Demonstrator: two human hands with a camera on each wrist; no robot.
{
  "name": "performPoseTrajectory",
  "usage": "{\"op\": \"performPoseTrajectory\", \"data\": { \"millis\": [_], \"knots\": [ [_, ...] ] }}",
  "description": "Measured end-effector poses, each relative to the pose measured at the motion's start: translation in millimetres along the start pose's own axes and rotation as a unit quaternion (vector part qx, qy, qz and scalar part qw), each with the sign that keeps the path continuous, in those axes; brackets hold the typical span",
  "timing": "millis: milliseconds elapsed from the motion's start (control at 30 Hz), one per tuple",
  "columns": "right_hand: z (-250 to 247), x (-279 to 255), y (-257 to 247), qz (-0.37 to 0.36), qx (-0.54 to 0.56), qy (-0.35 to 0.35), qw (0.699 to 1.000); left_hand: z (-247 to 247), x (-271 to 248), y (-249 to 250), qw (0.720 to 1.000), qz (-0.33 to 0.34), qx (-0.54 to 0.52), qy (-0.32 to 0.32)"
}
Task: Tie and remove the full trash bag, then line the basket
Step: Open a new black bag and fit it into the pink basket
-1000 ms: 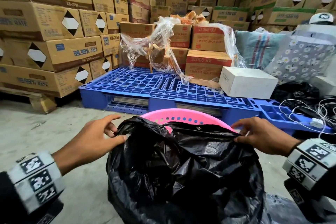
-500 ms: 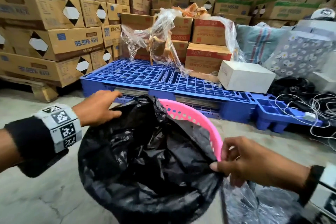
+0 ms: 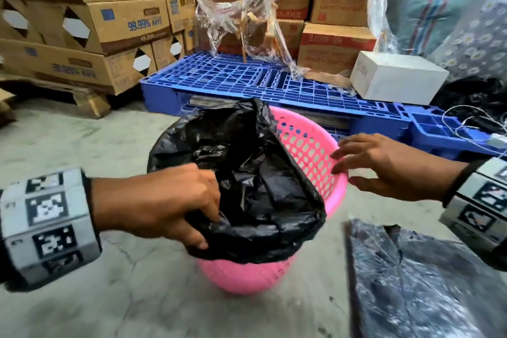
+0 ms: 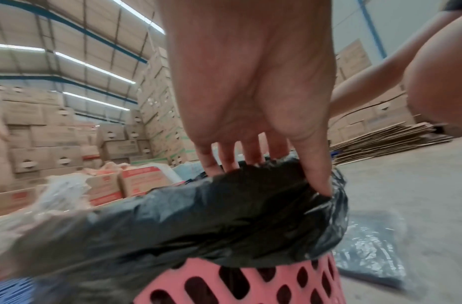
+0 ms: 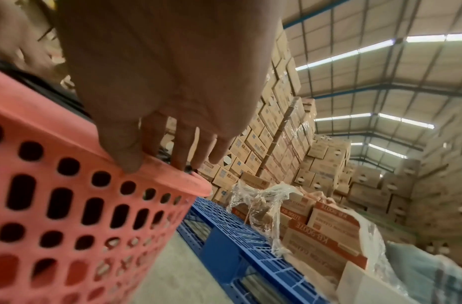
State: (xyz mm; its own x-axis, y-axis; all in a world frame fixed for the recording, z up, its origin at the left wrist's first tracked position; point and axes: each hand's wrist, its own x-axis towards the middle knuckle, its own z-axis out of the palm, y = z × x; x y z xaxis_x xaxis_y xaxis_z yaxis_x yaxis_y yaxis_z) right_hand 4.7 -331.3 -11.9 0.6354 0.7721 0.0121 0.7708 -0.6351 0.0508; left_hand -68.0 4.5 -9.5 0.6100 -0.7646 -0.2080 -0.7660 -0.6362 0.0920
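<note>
A pink perforated basket (image 3: 247, 274) stands on the concrete floor with a black trash bag (image 3: 260, 173) inside it. The bag's edge is folded over the left and near rim, while the right and far rim stays bare. My left hand (image 3: 210, 230) pinches the bag's edge at the near rim, fingers inside and thumb outside; the left wrist view shows the same hold (image 4: 279, 176) on the bag (image 4: 198, 216). My right hand (image 3: 343, 169) is open at the bare right rim. In the right wrist view its thumb touches the basket's rim (image 5: 157, 164).
A flat packet of dark bags (image 3: 411, 282) lies on the floor right of the basket. Behind stands a blue pallet (image 3: 247, 82) with cartons, torn clear wrap and a white box (image 3: 395, 79). Stacked cardboard boxes (image 3: 109, 25) fill the left; white cables (image 3: 477, 123) lie far right.
My left hand moved from the far left edge to the near rim, drawing the bag over it. My right hand let go of the bag and went to the bare right rim.
</note>
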Motion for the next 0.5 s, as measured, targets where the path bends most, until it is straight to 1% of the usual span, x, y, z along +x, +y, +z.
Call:
{"op": "performPoseTrajectory", "data": {
  "millis": [100,167,200,233,267,333,400,433,500],
  "knots": [
    [-3.4,-3.4,-19.6,-0.050,0.014,0.032,0.998,-4.6,-11.5,-35.5,0.994,-0.026,0.099,0.022],
    [-6.4,-2.4,-43.3,-0.066,0.017,0.025,0.997,-10.8,-14.0,-52.8,0.985,-0.073,0.153,0.034],
    [-5.4,-0.5,-57.3,-0.078,0.014,0.015,0.997,-13.4,-11.6,-56.6,0.982,-0.116,0.145,0.032],
    [-4.1,2.1,-71.9,-0.093,0.009,0.002,0.996,-15.2,-8.7,-56.4,0.981,-0.154,0.114,0.043],
    [-2.8,4.7,-85.4,-0.109,0.008,-0.005,0.994,-17.3,-4.5,-53.6,0.980,-0.166,0.069,0.083],
    [-4.2,8.8,-104.2,-0.128,0.030,-0.025,0.991,-19.2,3.5,-33.1,0.977,-0.143,-0.034,0.154],
    [-11.4,10.2,-102.9,-0.114,0.084,-0.025,0.990,-13.7,7.4,-9.5,0.976,-0.114,-0.093,0.162],
    [-14.7,9.0,-95.1,-0.088,0.104,-0.002,0.991,-8.7,9.7,-0.1,0.978,-0.097,-0.096,0.160],
    [-17.8,7.3,-67.3,-0.021,0.078,0.055,0.995,2.8,14.0,6.1,0.978,-0.066,-0.074,0.182]
  ]
}}
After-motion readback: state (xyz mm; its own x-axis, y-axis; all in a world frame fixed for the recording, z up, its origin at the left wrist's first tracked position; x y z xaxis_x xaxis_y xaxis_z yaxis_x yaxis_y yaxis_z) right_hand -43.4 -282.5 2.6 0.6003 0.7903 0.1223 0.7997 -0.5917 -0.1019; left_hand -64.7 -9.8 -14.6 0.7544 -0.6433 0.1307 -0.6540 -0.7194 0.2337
